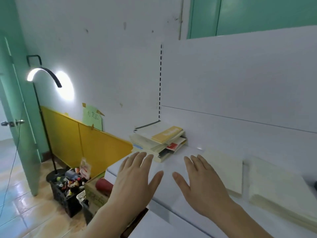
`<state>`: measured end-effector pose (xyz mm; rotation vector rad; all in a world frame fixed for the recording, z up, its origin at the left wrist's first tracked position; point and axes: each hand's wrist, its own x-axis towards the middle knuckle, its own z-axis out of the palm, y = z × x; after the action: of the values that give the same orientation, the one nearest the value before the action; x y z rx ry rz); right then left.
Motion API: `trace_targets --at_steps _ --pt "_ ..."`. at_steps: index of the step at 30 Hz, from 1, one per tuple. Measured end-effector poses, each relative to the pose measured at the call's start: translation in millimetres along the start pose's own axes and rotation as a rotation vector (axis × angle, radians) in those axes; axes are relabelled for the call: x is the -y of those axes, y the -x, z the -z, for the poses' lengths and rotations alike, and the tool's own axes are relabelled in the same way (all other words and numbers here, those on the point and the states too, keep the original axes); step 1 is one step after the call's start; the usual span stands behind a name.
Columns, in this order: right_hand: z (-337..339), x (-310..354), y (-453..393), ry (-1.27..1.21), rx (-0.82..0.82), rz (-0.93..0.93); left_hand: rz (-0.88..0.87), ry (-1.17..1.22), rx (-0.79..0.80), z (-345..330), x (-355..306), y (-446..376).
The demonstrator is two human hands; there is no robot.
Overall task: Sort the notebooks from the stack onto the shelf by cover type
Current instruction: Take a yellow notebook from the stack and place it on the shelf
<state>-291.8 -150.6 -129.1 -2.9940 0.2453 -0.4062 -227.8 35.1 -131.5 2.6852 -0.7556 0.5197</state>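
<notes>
Both palms down, fingers spread, gripping nothing: left hand (pixel 135 177) and right hand (pixel 204 184) over the white shelf (pixel 223 134). Notebook stack (pixel 157 143) beyond the left fingertips, against the back panel.

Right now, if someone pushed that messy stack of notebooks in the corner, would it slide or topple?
The stack of notebooks looks unevenly piled, so upper ones, like the yellow notebook, would probably slip off. The shelf looks smooth, so sliding seems likely.
</notes>
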Motion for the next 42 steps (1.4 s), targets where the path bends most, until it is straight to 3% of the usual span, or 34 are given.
trace_targets --at_steps 5,9,16,21,25,28,31,33,37,42 --pt "-12.9 3.4 -83.2 0.018 -0.137 0.047 -0.005 -0.031 -0.013 -7.3 39.6 -64.3" --pt "-25.3 9.9 -128.5 -0.007 -0.127 0.024 -0.009 0.022 -0.057 -19.0 64.1 -113.1" --pt "-26.9 25.0 -172.9 -0.105 -0.171 -0.304 -0.094 -0.042 0.023 -45.0 89.8 -180.9" --pt "-28.7 31.1 -192.7 -0.235 -0.157 -0.49 -0.343 -0.059 0.075 -60.0 105.7 -204.0" --pt "-30.7 36.4 -197.7 -0.612 -0.209 -0.672 -0.537 0.06 -0.021 -70.2 121.7 -212.7" --pt "-33.5 34.6 -194.5 -0.772 -0.232 -0.807 -0.596 0.224 -0.006 -70.8 130.4 -213.4" --pt "-32.5 34.1 -190.1 -0.777 -0.28 -0.839 -0.562 0.331 -0.01 -68.7 137.4 -217.1" --pt "-25.4 35.8 -184.8 -0.705 -0.4 -0.836 -0.499 0.28 -0.036 -66.7 140.4 -220.5" --pt "-10.2 36.5 -169.9 -0.653 -0.67 -0.769 -0.304 0.105 0.091 -57.6 137.8 -229.1" --pt "-10.2 41.9 -165.5 -0.727 -0.81 -0.73 -0.321 0.061 0.142 -62.2 130.6 -227.8"
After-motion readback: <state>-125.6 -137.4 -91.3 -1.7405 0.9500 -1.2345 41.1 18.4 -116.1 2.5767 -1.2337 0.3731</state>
